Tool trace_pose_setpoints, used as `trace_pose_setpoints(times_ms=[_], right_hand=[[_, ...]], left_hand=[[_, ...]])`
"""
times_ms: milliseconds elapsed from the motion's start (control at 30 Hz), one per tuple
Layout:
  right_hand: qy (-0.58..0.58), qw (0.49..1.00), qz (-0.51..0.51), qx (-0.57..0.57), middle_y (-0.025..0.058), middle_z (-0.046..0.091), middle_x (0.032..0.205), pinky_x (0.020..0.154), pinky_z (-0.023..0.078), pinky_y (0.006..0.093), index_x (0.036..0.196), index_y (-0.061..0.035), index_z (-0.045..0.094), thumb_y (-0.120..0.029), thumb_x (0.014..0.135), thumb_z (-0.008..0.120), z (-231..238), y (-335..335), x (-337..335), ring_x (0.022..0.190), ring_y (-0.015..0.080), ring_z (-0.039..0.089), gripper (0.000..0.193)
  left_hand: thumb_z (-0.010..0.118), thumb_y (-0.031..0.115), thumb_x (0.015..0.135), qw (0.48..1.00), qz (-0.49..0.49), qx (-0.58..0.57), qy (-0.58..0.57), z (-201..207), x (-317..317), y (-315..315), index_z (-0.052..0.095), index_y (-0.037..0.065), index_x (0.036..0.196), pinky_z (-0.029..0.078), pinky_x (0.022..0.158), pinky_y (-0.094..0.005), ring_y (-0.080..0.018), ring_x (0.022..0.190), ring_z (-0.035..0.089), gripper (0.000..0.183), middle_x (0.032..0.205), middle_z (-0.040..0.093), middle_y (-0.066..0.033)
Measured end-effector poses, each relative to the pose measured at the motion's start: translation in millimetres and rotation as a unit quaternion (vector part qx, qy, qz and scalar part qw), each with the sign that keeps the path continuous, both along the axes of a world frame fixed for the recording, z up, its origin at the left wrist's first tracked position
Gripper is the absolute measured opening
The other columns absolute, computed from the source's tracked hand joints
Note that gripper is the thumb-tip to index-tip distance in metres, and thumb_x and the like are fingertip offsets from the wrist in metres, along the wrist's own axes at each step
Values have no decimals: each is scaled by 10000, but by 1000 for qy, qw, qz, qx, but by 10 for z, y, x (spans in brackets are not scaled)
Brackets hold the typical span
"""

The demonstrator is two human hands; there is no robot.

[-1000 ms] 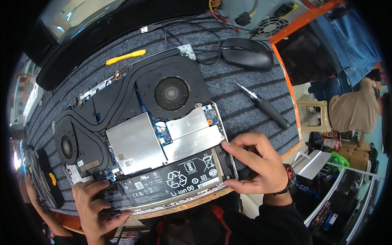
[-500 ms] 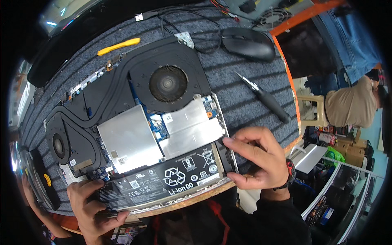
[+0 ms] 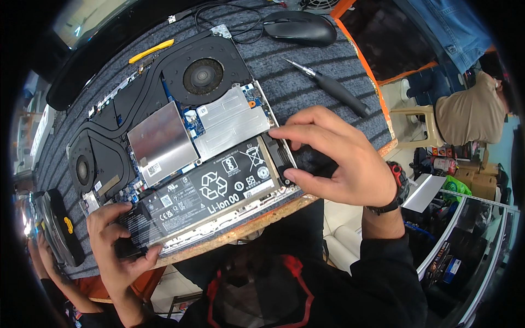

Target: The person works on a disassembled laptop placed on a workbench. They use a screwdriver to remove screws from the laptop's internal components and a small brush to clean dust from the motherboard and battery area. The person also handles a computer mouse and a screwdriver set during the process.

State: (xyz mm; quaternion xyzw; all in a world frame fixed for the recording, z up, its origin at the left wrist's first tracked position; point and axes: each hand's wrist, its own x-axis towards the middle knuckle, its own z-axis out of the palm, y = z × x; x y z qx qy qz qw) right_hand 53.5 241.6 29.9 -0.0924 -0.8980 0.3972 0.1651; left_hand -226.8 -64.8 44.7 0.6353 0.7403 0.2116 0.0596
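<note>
An opened laptop base (image 3: pixel 262 93) lies on a ribbed grey mat, its inside showing. Along its near side sits a black battery (image 3: pixel 210 188). Behind that are two silver metal plates (image 3: pixel 161 139) and a black cooling unit with two round fans (image 3: pixel 203 76). My left hand (image 3: pixel 112 229) grips the near left corner, fingers over the top and thumb at the front edge. On the right edge, beside a small black speaker (image 3: pixel 281 156), my right hand (image 3: pixel 344 156) pinches the rim with its fingers and thumb.
A grey-handled screwdriver (image 3: pixel 339 93), a black mouse (image 3: pixel 301 28) and a yellow pry tool (image 3: pixel 151 51) lie on the mat. A dark case (image 3: pixel 60 229) stands at left, near another person's forearms (image 3: pixel 60 273). The wooden table edge (image 3: pixel 235 229) runs close in front.
The whole scene has shifted up and slightly left in the picture, mouse and screwdriver included. Both hands stay at the same places on the laptop.
</note>
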Motion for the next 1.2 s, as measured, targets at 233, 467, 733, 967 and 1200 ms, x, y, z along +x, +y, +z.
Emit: trace_pose_setpoints(times_ms=[233,467,733,967,1200], right_hand=[[-53,996,45,50,135,618,1116,850,546,384,1267,-1,614,-168,801,843,141,111,-38,999,336,642,545],[-49,994,45,88,159,636,1097,875,540,407,1226,18,618,-225,816,825,136,112,-48,1034,373,639,520],[-10,998,39,50,159,629,1067,855,545,418,1244,-17,611,-192,824,797,98,87,-42,1018,376,640,491],[-20,991,26,128,125,570,1134,848,529,411,1233,-49,639,-226,760,850,194,-3,-110,1015,332,595,548],[-56,977,67,194,96,574,1149,862,498,404,1205,-71,678,-261,707,884,292,-113,-292,1017,298,561,572]], left_hand=[[911,256,646,999,3,46,-18,-92,10,-7,471,76,934,448,919,-478,-358,1019,609,555,1170,664,-204],[921,268,650,997,-1,68,-47,-146,-19,-7,457,81,943,449,922,-470,-339,1027,606,580,1159,660,-200],[945,259,617,997,1,62,-47,-128,-22,4,444,97,905,440,926,-463,-332,1030,602,600,1145,658,-189],[939,242,622,998,-2,54,-43,-87,-7,38,441,107,906,433,910,-475,-343,1016,606,589,1140,666,-181],[947,244,633,998,-21,50,-43,-40,-32,46,457,136,910,432,919,-470,-348,1039,631,574,1169,676,-150]])
